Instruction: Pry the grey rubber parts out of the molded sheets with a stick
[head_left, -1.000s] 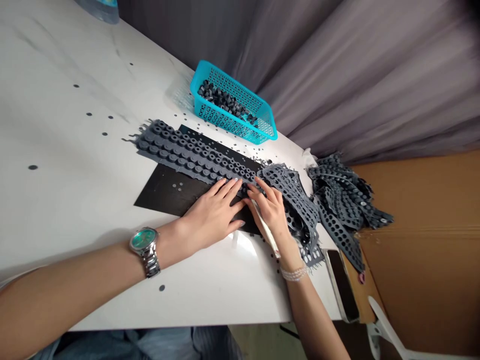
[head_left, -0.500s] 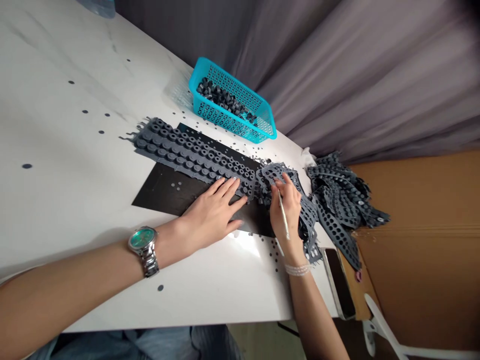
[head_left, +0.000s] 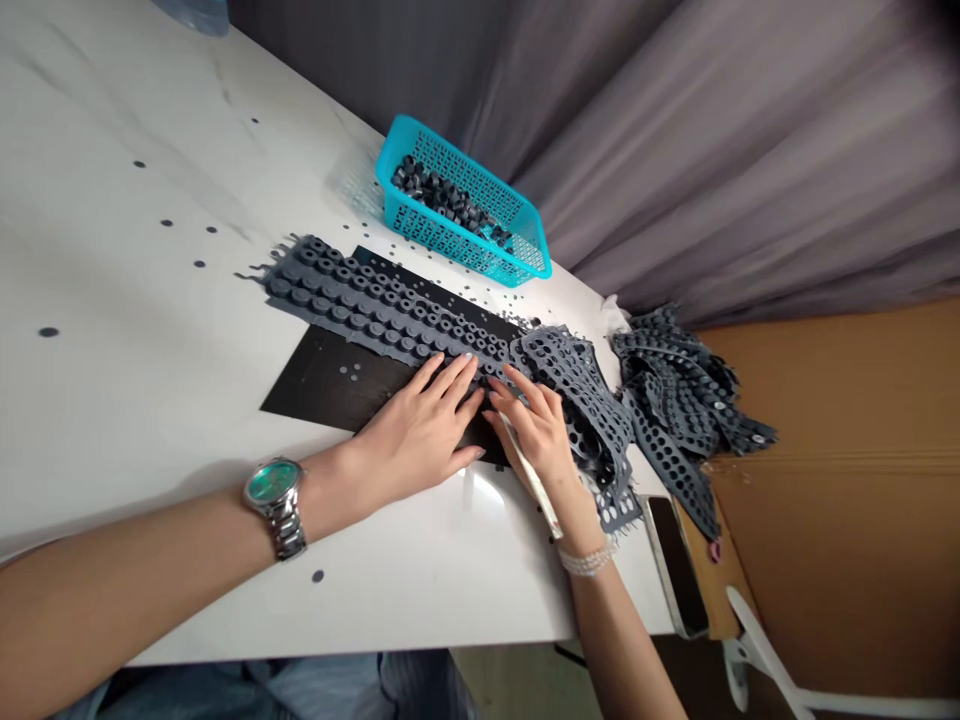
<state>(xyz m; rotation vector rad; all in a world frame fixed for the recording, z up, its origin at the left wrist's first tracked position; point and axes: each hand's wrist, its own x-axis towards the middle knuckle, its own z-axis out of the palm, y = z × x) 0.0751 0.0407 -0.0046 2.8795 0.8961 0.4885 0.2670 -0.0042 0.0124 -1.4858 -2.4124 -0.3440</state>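
A grey rubber strip (head_left: 375,300) studded with small round parts lies across a black mat (head_left: 322,380) on the white table (head_left: 112,230). My left hand (head_left: 420,430) lies flat, fingers stretched out, pressing on the near end of the strip. My right hand (head_left: 536,425) is beside it, fingers curled at the strip's end, holding a thin white stick (head_left: 532,480) that runs back along the palm toward the wrist. Just right of that hand, the emptied part of the strip (head_left: 585,400), full of holes, bunches up.
A turquoise basket (head_left: 525,265) with several dark round parts stands at the table's far edge. A heap of punched grey strips (head_left: 690,400) lies at the right. A phone (head_left: 679,575) lies at the table's right corner. Small dark discs (head_left: 48,332) dot the table. Grey curtain behind.
Half a second ago my right hand was up on the bunched holed strip with the stick upright; it has come back left and down to the strip's end, beside my left hand.
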